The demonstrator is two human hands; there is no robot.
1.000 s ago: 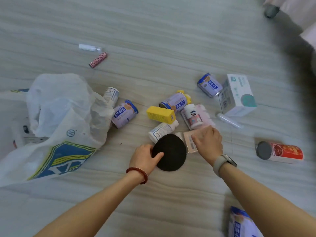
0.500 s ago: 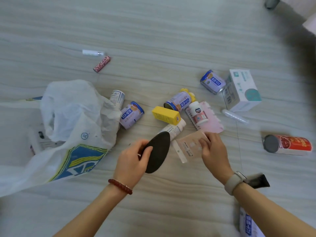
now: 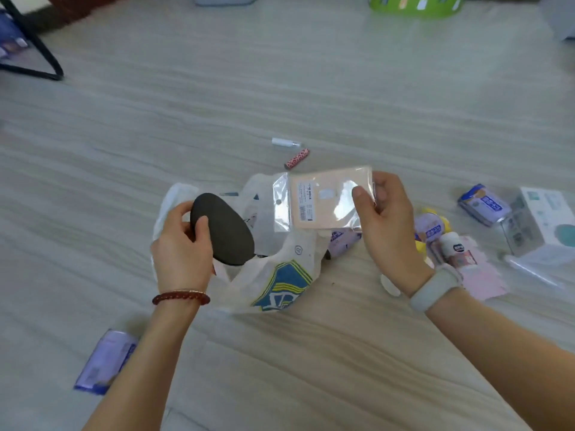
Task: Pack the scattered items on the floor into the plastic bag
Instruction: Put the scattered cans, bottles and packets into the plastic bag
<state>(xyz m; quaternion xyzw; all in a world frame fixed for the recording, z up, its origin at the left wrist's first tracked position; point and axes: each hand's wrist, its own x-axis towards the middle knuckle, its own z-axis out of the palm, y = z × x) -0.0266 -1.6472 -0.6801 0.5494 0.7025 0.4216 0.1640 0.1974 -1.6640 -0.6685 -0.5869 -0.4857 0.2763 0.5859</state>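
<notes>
Left hand (image 3: pixel 182 250) grips the black oval pad (image 3: pixel 222 229), long axis tilting down-right. Right hand (image 3: pixel 387 225) pinches the clear packet (image 3: pixel 323 199) lengthwise sideways, hiding the plastic bag (image 3: pixel 280 275) mouth.

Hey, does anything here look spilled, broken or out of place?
Nothing looks spilled or broken. The left hand holds a black oval pad and the right hand a clear packet, both above the plastic bag. Cans and boxes lie scattered on the floor, unpacked.
</notes>
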